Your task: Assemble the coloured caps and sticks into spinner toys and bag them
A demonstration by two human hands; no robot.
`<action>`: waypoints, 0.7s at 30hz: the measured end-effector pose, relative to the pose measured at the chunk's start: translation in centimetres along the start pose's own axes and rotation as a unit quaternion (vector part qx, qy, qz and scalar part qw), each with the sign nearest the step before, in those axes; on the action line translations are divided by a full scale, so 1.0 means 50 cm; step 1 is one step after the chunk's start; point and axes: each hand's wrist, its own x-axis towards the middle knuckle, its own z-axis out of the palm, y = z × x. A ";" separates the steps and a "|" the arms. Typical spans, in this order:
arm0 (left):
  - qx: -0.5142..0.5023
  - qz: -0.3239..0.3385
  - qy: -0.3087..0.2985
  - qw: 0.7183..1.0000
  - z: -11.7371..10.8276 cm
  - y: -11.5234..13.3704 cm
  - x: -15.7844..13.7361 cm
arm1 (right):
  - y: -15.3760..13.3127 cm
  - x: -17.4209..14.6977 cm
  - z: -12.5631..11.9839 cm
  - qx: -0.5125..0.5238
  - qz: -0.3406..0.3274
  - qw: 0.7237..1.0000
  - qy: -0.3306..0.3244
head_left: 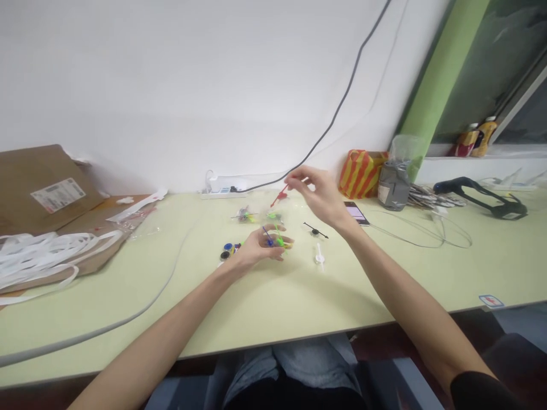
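My right hand (314,191) is raised above the table and pinches a small red plastic arrow spinner (280,196) with a round hub. Below it, my left hand (260,247) curls its fingers around small plastic arrow spinners, one blue (269,242) and one green (279,241), with some yellow beside them. A black arrow spinner (315,231) and a white arrow spinner (319,258) lie to the right of my left hand. Round blue and black pieces (226,251) are partly beside my left wrist. Farther back lie small bagged coloured parts (245,214) and green parts (273,216).
A phone (356,213) lies behind my right forearm. Along the wall stand a power strip (224,188), a striped bag (361,173) and a grey container (394,185). Cardboard (43,188) and white straps (47,256) occupy the left. A grey cable (128,318) crosses the table (265,313).
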 end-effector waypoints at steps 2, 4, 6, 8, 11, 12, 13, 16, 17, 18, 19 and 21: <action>0.002 0.002 -0.004 1.000 0.002 0.000 0.002 | 0.008 -0.007 0.018 -0.020 0.000 0.997 -0.077; 0.004 0.007 -0.004 1.000 0.003 0.001 0.003 | 0.017 -0.019 0.028 -0.035 -0.001 0.990 -0.135; 0.006 0.010 -0.005 1.000 0.005 0.002 0.004 | 0.025 -0.029 0.032 -0.049 0.000 0.990 -0.135; 0.009 0.010 -0.010 1.000 0.007 0.003 0.003 | 0.031 -0.035 0.033 -0.054 0.004 0.993 -0.106; 0.010 0.008 -0.016 1.000 0.010 0.005 0.001 | 0.034 -0.032 0.029 -0.036 0.011 0.992 -0.125; 0.009 0.006 -0.018 1.000 0.011 0.005 0.001 | 0.033 -0.029 0.029 -0.030 0.010 0.988 -0.152; 0.007 0.005 -0.021 1.000 0.012 0.006 0.001 | 0.032 -0.027 0.028 -0.031 0.006 0.983 -0.184; -0.001 0.009 -0.017 1.000 0.011 0.006 0.002 | 0.030 -0.025 0.026 -0.049 -0.035 0.976 -0.209; -0.001 0.011 -0.011 1.000 0.010 0.006 0.002 | 0.032 -0.028 0.024 -0.055 -0.044 0.982 -0.176; 0.000 0.014 -0.004 1.000 0.009 0.006 0.003 | 0.036 -0.034 0.019 -0.059 -0.044 0.989 -0.125; 0.003 0.016 0.005 1.000 0.007 0.006 0.003 | 0.043 -0.042 0.011 -0.063 -0.033 0.995 -0.070; 0.008 0.019 0.021 1.000 0.005 0.005 0.004 | 0.064 -0.065 -0.011 -0.078 0.013 0.997 -0.007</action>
